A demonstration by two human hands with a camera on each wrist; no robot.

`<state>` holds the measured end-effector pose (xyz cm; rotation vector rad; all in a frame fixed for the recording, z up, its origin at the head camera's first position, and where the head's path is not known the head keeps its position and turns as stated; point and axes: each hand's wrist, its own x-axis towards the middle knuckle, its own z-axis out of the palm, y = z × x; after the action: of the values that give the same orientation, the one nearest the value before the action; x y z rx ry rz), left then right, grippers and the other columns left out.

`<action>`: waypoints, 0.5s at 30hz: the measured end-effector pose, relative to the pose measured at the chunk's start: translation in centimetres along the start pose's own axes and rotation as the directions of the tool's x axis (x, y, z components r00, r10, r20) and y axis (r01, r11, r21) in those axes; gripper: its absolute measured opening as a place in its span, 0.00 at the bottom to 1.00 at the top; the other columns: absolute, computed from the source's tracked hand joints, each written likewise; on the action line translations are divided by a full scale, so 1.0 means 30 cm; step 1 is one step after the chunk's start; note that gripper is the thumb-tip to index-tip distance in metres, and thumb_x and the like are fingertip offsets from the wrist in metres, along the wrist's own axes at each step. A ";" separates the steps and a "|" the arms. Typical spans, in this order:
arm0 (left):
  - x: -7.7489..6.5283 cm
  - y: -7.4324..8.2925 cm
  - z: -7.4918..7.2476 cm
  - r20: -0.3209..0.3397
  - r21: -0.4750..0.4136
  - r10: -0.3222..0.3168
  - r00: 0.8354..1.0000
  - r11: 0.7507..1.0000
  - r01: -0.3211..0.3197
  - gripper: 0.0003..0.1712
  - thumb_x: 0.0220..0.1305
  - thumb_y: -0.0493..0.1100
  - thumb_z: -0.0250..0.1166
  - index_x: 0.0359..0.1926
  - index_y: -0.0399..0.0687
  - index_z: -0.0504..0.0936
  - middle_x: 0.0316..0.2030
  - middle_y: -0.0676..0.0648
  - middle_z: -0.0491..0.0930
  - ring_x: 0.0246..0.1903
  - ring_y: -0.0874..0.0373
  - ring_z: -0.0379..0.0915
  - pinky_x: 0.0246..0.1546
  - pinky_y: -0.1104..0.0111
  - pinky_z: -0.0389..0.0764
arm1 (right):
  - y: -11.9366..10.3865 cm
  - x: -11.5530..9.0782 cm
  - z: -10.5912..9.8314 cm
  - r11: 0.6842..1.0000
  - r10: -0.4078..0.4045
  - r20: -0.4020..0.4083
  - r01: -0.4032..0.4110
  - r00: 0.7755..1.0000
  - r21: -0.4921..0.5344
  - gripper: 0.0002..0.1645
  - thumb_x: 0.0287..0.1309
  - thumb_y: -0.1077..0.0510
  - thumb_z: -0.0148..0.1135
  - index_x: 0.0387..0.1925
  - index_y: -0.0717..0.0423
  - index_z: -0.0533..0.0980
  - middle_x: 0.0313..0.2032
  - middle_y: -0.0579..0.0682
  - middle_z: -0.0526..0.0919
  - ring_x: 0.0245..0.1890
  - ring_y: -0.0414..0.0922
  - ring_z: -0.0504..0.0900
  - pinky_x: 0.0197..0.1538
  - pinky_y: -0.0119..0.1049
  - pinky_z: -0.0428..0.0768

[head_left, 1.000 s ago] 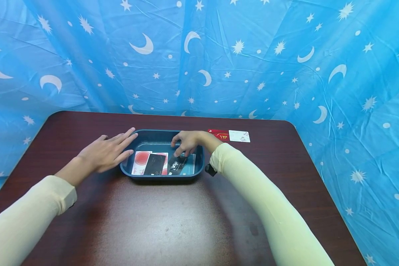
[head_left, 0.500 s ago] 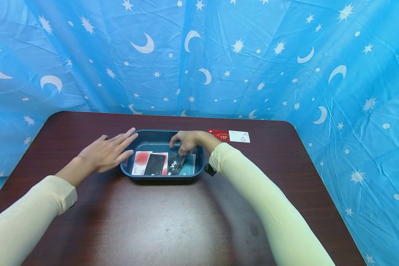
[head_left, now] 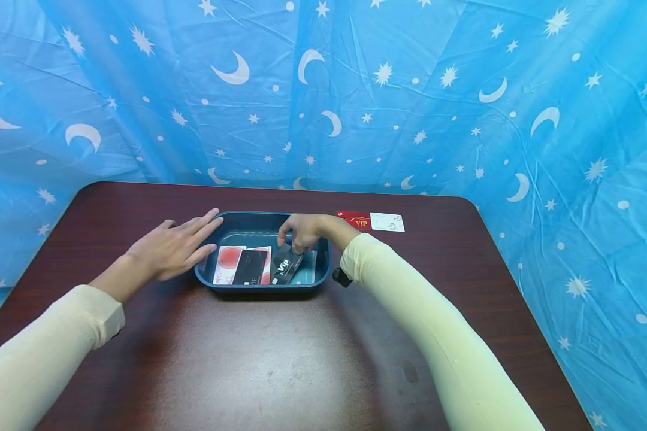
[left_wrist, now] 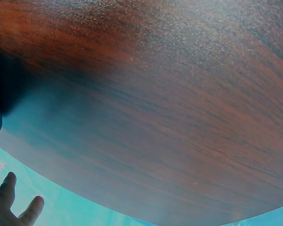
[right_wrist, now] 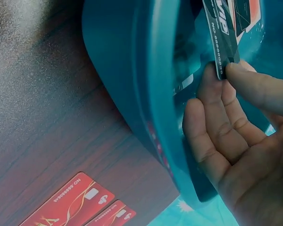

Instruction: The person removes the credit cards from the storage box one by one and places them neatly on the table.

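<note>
My right hand (head_left: pixel 304 230) reaches into the dark blue tray (head_left: pixel 264 288) and pinches a black VIP card (head_left: pixel 284 267) by one end. In the right wrist view, the thumb and a fingertip hold the card (right_wrist: pixel 221 42), which is tilted up. My left hand (head_left: pixel 167 248) has straight fingers at the tray's left rim. Beside the held card lie a white card with a red circle (head_left: pixel 229 258), another black card (head_left: pixel 250 266) overlapping a reddish card (head_left: pixel 268 258), and a teal card (head_left: pixel 307 273), partly covered.
Right of the tray, on the dark wooden table (head_left: pixel 259 359), lie a red VIP card (head_left: pixel 354 219) and a white card (head_left: pixel 387 222). The right wrist view shows two red card ends. A blue curtain (head_left: pixel 356 90) with moons and stars hangs behind the table.
My right fingers have closed on the black VIP card and raised its far end, so more of the card shows. The left hand has stayed at the rim.
</note>
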<state>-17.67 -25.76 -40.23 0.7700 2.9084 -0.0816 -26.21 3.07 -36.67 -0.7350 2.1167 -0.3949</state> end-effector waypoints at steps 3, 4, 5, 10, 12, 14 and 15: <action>0.001 0.001 -0.002 0.000 0.002 0.001 1.000 1.000 -0.001 0.41 0.75 0.60 0.47 0.78 0.42 0.51 0.76 0.35 0.48 0.69 0.38 0.60 0.62 0.34 0.63 | 0.003 -0.009 -0.004 1.000 0.001 0.000 -0.001 1.000 0.014 0.19 0.64 0.72 0.56 0.53 0.54 0.78 0.35 0.54 0.80 0.33 0.44 0.79 0.42 0.35 0.85; 0.000 0.002 -0.003 0.002 0.004 0.000 1.000 1.000 0.000 0.41 0.75 0.60 0.47 0.78 0.42 0.51 0.76 0.35 0.48 0.69 0.38 0.60 0.62 0.34 0.63 | 0.004 -0.013 -0.007 1.000 -0.004 -0.002 0.004 1.000 0.023 0.19 0.64 0.72 0.57 0.53 0.54 0.78 0.37 0.55 0.81 0.34 0.45 0.80 0.43 0.36 0.85; 0.000 0.002 -0.004 0.003 0.005 -0.001 1.000 1.000 0.001 0.41 0.75 0.60 0.47 0.78 0.42 0.51 0.76 0.35 0.49 0.69 0.38 0.60 0.62 0.34 0.62 | 0.001 -0.021 -0.009 1.000 -0.004 -0.002 0.004 1.000 0.031 0.20 0.64 0.72 0.56 0.54 0.55 0.78 0.38 0.55 0.80 0.35 0.45 0.80 0.45 0.37 0.85; -0.002 0.002 -0.006 0.006 0.010 0.001 1.000 1.000 -0.001 0.41 0.75 0.60 0.47 0.78 0.42 0.50 0.77 0.35 0.48 0.69 0.38 0.60 0.62 0.34 0.62 | 0.007 -0.042 -0.028 0.998 -0.025 -0.006 0.025 1.000 0.062 0.22 0.63 0.75 0.54 0.55 0.58 0.77 0.34 0.53 0.77 0.32 0.43 0.76 0.44 0.38 0.84; -0.003 0.002 -0.006 0.003 0.011 0.004 1.000 1.000 -0.004 0.41 0.75 0.60 0.47 0.78 0.42 0.50 0.77 0.36 0.48 0.69 0.38 0.61 0.62 0.34 0.63 | 0.009 -0.052 -0.038 0.997 -0.027 -0.016 0.028 1.000 0.071 0.22 0.62 0.76 0.54 0.55 0.58 0.77 0.32 0.53 0.75 0.30 0.43 0.74 0.40 0.38 0.82; -0.002 0.002 -0.005 0.001 0.013 0.006 1.000 1.000 -0.006 0.41 0.75 0.60 0.47 0.78 0.42 0.50 0.77 0.36 0.48 0.69 0.38 0.61 0.62 0.35 0.63 | 0.013 -0.063 -0.047 0.997 -0.031 -0.032 0.034 0.999 0.072 0.22 0.62 0.76 0.54 0.55 0.58 0.77 0.33 0.53 0.76 0.30 0.42 0.75 0.40 0.37 0.82; -0.002 0.002 -0.005 0.000 0.014 0.006 1.000 1.000 -0.006 0.41 0.75 0.60 0.47 0.78 0.42 0.50 0.77 0.36 0.48 0.69 0.38 0.61 0.62 0.35 0.63 | 0.015 -0.068 -0.052 0.996 -0.034 -0.039 0.037 0.999 0.075 0.22 0.62 0.76 0.54 0.55 0.59 0.77 0.34 0.54 0.76 0.30 0.43 0.75 0.40 0.37 0.82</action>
<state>-17.60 -25.72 -40.07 0.7803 2.9086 -0.1011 -26.65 4.72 -34.71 -0.7275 2.1138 -0.5091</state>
